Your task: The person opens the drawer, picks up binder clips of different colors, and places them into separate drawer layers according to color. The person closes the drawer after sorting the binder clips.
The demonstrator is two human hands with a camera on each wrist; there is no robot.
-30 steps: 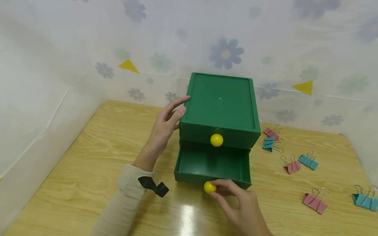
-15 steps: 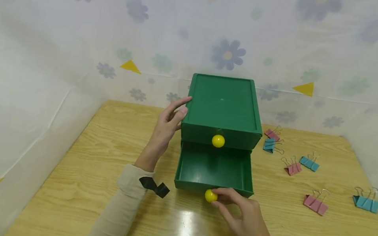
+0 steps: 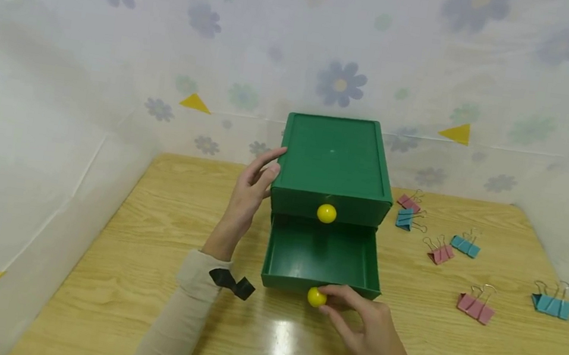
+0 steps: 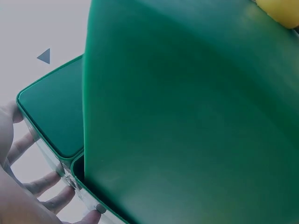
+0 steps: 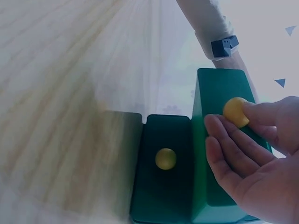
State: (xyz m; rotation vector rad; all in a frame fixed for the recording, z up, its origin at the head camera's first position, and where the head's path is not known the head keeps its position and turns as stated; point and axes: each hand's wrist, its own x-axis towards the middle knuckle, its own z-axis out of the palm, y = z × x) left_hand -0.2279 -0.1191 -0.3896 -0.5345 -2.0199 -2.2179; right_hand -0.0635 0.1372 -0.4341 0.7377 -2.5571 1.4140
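Note:
A green two-drawer box (image 3: 335, 154) stands mid-table. Its lower drawer (image 3: 319, 257) is pulled out and shows nothing inside. My right hand (image 3: 324, 301) pinches that drawer's yellow knob (image 3: 317, 297) between thumb and fingers; the right wrist view shows the same knob (image 5: 236, 112) at my fingertips (image 5: 216, 125). The upper drawer is closed, with its yellow knob (image 3: 326, 213) facing me. My left hand (image 3: 262, 170) lies with straight fingers against the box's left side near the top edge. In the left wrist view its fingers (image 4: 32, 184) press the box wall (image 4: 187, 121).
Several pink and blue binder clips lie right of the box, such as a pink one (image 3: 474, 303) and a blue one (image 3: 551, 303). The wooden table (image 3: 161, 215) is walled in by floral plastic sheeting at the back and both sides.
The lower drawer has come further out toward me with my right hand on its knob, mostly before half a second ago. My left hand has stayed against the box.

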